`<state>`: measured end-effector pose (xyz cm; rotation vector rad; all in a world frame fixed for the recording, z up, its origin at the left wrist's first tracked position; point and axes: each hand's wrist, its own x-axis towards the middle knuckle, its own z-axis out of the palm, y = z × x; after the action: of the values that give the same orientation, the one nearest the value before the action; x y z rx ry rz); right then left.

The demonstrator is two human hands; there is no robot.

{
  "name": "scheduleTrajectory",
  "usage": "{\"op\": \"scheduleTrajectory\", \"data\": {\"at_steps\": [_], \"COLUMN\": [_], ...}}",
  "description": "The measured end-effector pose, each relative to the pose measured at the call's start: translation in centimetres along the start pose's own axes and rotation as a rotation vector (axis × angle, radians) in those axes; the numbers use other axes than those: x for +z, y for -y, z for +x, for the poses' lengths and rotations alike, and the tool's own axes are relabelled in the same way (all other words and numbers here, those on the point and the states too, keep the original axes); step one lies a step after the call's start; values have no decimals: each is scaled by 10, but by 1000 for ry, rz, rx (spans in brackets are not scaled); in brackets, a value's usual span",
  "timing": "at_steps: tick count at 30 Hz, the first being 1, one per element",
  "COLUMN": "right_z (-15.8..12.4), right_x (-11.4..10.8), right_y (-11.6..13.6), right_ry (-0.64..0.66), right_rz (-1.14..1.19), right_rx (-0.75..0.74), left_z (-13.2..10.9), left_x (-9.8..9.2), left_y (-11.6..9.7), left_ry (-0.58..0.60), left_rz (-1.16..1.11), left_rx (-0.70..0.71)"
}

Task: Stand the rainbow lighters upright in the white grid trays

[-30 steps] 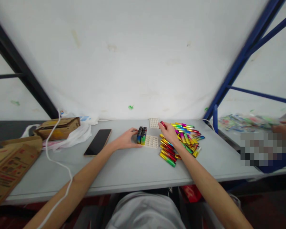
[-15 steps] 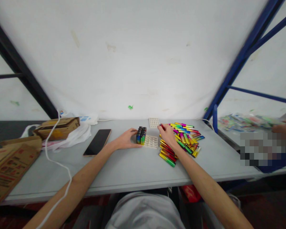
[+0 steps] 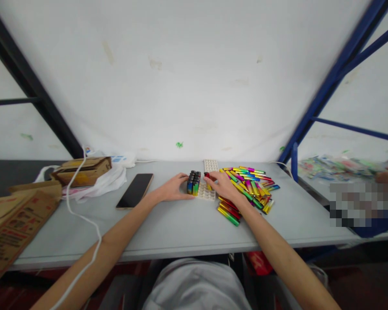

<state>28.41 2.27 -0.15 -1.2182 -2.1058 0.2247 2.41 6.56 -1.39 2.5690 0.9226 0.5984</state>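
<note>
Three O'Clock Pinch

My right hand pinches a red-and-gold tube at three o'clock of the black-topped tubes; my left hand curves around them, grip unclear. Probably light, stiff, slippery: best held mid-body.

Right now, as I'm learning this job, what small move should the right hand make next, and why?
Probably ease the red-and-gold tube down into the white tray: the right hand holds it upright over bare sockets, beside the standing black-topped tubes.
</note>
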Motion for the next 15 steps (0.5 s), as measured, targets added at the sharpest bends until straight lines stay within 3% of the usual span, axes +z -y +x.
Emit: {"op": "scheduleTrajectory", "data": {"at_steps": [10,15], "right_z": [2,4], "right_x": [5,12], "right_y": [-10,-11], "right_ry": [-13,54], "right_rz": [123,-76], "right_rx": [8,-32], "left_z": [0,0], "left_x": [0,1], "left_y": [0,0], "left_ry": [-8,5], "left_rz": [8,23], "left_rx": [7,9]}}
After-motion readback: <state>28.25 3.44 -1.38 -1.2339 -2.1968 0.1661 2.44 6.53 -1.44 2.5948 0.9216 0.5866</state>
